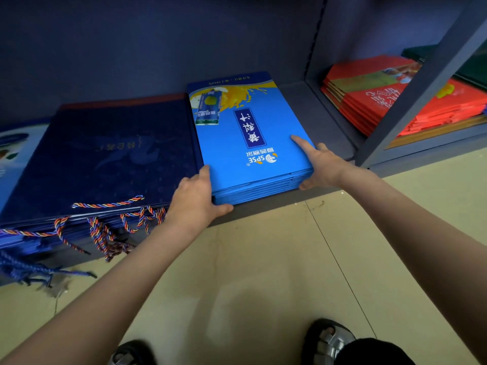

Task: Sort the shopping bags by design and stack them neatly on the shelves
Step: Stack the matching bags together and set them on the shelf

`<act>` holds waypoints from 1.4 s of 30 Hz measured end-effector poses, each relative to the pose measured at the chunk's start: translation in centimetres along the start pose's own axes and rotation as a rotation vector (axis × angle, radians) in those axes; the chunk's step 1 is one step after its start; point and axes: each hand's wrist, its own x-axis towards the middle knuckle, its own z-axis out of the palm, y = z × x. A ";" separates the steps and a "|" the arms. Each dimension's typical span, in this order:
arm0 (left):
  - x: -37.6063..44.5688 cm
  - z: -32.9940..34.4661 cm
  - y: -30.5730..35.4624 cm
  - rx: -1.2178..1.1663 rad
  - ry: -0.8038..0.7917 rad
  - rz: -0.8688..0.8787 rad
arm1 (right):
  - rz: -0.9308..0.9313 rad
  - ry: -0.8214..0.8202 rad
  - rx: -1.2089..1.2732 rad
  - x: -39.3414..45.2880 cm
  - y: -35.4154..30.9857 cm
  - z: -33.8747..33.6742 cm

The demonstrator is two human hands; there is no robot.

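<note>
A stack of flat light-blue shopping bags (245,143) with a yellow splash print lies on the low dark shelf (311,101). My left hand (196,198) grips the stack's near left corner, thumb under the front edge. My right hand (317,164) holds the near right corner, its forefinger stretched flat along the top bag's right edge. Directly left of this stack lies a pile of dark navy bags (105,159) with red-yellow-blue twisted cord handles (105,227) hanging over the shelf front.
A dark metal upright (411,101) divides the shelf from the bay on the right, where red bags (382,96) are stacked. A white and blue bag (13,151) shows at the far left. Beige tiled floor (263,272) and my sandalled feet lie below.
</note>
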 end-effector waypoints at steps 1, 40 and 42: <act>0.5 -0.3 0.7 0.035 -0.041 -0.028 | 0.002 -0.012 0.005 0.0 0.0 -0.2; 3.4 2.1 1.2 0.056 -0.204 -0.233 | -0.027 -0.068 -0.339 0.8 -0.2 -0.1; 3.2 2.7 1.0 0.120 -0.150 -0.229 | -0.028 -0.056 -0.307 0.9 0.0 -0.2</act>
